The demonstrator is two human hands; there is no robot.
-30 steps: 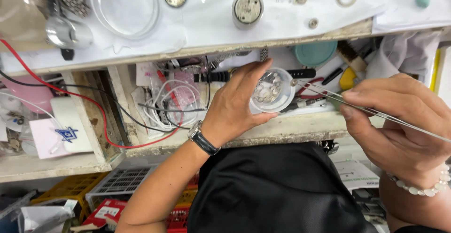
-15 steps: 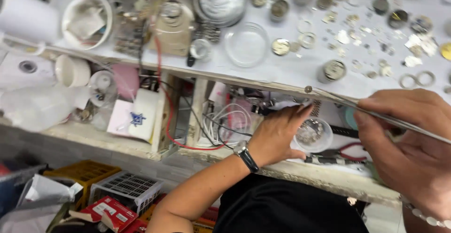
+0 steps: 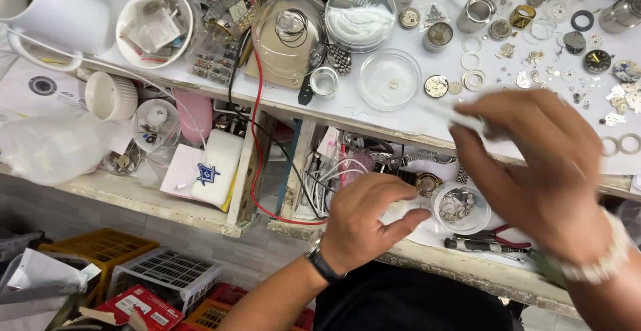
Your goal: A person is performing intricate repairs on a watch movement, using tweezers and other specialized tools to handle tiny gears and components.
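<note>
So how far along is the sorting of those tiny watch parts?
Done: small metal parts sit in the round clear plastic dish. In hand: left hand rests beside it; blurred right hand is raised above it. Left: many loose parts remain on the white bench top.

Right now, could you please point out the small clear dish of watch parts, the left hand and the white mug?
Small clear dish [image 3: 461, 208], head view, on the parts inside it.
Left hand [image 3: 367, 223], head view, on its back.
White mug [image 3: 57, 7], head view, on its side wall.
</note>
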